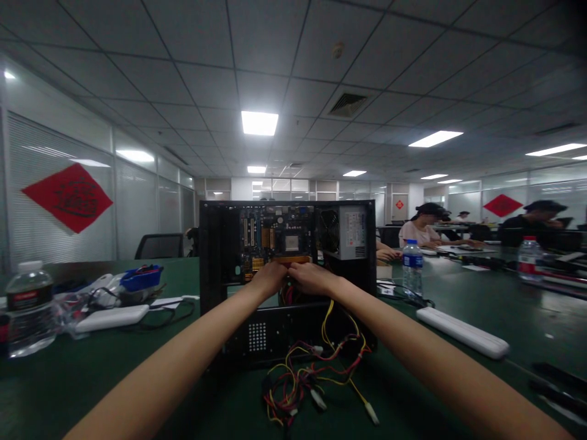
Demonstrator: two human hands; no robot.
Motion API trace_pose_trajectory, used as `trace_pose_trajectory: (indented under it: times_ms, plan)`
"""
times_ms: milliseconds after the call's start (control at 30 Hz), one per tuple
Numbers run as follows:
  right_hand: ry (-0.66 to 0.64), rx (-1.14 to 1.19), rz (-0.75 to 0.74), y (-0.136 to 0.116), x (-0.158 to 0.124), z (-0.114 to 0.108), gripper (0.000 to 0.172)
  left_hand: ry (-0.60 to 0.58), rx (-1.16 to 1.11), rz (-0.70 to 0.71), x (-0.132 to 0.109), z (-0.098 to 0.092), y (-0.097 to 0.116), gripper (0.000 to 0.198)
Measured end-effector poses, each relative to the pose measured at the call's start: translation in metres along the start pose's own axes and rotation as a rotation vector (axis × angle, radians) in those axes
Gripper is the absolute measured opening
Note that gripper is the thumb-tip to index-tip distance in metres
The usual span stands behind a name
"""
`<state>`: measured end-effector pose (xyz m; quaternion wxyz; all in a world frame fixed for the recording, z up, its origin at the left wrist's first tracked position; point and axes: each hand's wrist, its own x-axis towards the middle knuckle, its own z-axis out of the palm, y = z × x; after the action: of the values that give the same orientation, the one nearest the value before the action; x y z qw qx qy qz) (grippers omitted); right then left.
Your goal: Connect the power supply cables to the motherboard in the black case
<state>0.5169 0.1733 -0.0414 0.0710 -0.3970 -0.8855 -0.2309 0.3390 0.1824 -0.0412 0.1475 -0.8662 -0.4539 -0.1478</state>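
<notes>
Black metal makes up the case [284,319], which stands on the green table [495,299] straight ahead, its open side facing the wearer. Inside, upright against the back, is the board [277,223], with a pale square chip [291,243] near its middle and an orange strip [291,259] along its lower edge. Both arms reach into the case, and the left hand [274,277] and right hand [309,276] meet at that strip, fingers bent and close together, nearly touching. Each hand is narrow rather than spread; whether either one grips anything cannot be told, since the fingertips are too small and partly hidden. To the right of the board sit a fan [328,231] and the labelled power supply [352,232]. Yellow, red and black cables [298,379] spill over the case's near edge and lie tangled on the table, a white plug [372,413] at one end. Left of the case are a blue tray [141,279], a white bar [112,318] and a white-capped bottle [31,311]; on the right, a blue-capped bottle [412,269] stands near a long white block [463,332]. Farther off on that side, a person in a light top [413,233] sits at a table.
</notes>
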Motion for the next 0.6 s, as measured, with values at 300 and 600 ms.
trace_pose_trajectory:
  times_ms: [300, 600]
  plan:
    - [-0.001, -0.014, -0.003, -0.0022, -0.0014, -0.0017, 0.032, -0.003, 0.015, 0.024, -0.0020, 0.0001, -0.0012, 0.025]
    - [0.024, -0.024, -0.009, 0.0000, -0.0016, 0.0022, 0.028, -0.036, 0.051, 0.030, -0.0024, -0.0039, 0.0009, 0.024]
